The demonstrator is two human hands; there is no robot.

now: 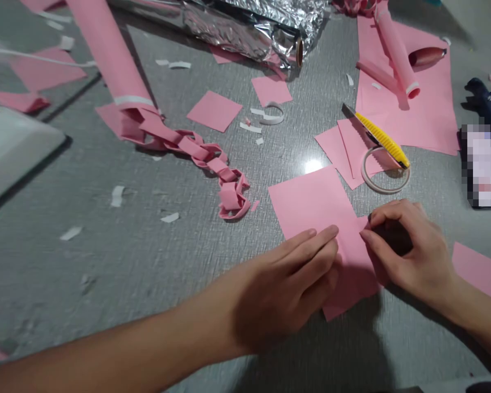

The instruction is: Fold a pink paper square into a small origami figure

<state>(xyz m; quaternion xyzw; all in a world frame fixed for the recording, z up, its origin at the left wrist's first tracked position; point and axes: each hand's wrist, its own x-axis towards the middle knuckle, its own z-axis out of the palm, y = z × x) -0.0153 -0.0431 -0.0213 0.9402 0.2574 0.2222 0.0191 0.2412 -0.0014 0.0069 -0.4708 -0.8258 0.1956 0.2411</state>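
Observation:
A pink paper sheet (317, 202) lies on the grey table, with a second pink layer at its right side. My left hand (294, 284) rests on the sheet's lower part, fingers extended and lying close together. At the right edge of the paper, my right hand (413, 245) pinches the edge between thumb and index finger. Just beyond the hands are a yellow cutter (382, 140) with its blade out and a roll of narrow tape (365, 173), both partly over smaller pink pieces (347, 150).
A pink paper chain (192, 147) and a pink roll (110, 54) lie at the left. A foil roll (245, 33) is at the back. Pink sheets (429, 120), a phone (485, 164) and a dark object (486, 103) are at the right; a white object (16, 147) sits far left.

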